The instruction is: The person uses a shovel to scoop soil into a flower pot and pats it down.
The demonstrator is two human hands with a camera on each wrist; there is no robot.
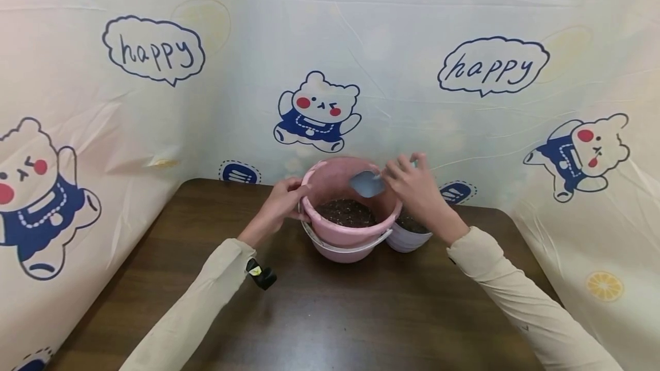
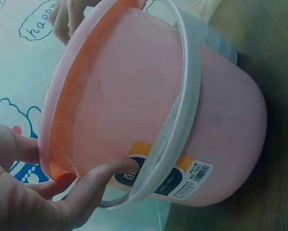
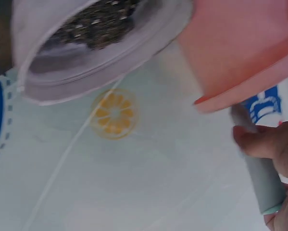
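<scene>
A pink bucket (image 1: 342,237) with a white handle band (image 2: 189,82) holds dark, speckled soil (image 1: 348,212). My left hand (image 1: 281,202) grips the bucket's left rim, thumb pressed on the outer wall by the label (image 2: 194,178). Over the bucket's right side, my right hand (image 1: 412,185) holds a small trowel by its grey handle (image 3: 261,175). The trowel's blue-grey blade (image 1: 368,184) hangs inside the rim, above the soil. Close against the bucket on the right stands a whitish pot (image 1: 407,240), also with soil in it, partly hidden by my right hand and forearm.
Everything stands on a dark brown wooden table (image 1: 330,314), near its back edge. A pale cloth (image 1: 402,27) printed with cartoon bears and the word "happy" hangs behind and along both sides. A black strap (image 1: 263,275) is on my left wrist.
</scene>
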